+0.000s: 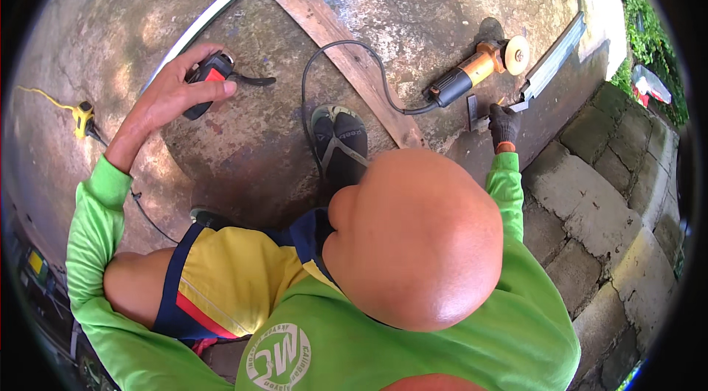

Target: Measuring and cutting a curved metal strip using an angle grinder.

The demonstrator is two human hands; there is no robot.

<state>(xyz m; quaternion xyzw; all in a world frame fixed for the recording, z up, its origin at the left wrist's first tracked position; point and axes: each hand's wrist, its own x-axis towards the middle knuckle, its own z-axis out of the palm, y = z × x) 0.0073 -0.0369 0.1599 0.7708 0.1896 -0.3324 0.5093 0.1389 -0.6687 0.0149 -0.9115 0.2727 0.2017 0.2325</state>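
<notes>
- My left hand (173, 96) is bare and wraps loosely over a black-and-red handheld power tool (210, 74), thumb on its near side. The tool rests on the stained concrete floor (258, 155).
- My right hand (504, 124), in a dark work glove, is curled at the near end of a long grey metal channel (554, 58). I cannot tell whether it pinches anything, because it is too small to see.
- A small dark flat piece (472, 111) stands just beside the glove.
- An orange-and-black angle grinder (472, 70) lies near the channel, with its cord looping over a weathered wooden plank (332, 33).
- I judge the step to be marking or lining up the channel end. The next move calls for a steady right hand and a firmer left grip before lifting.
</notes>
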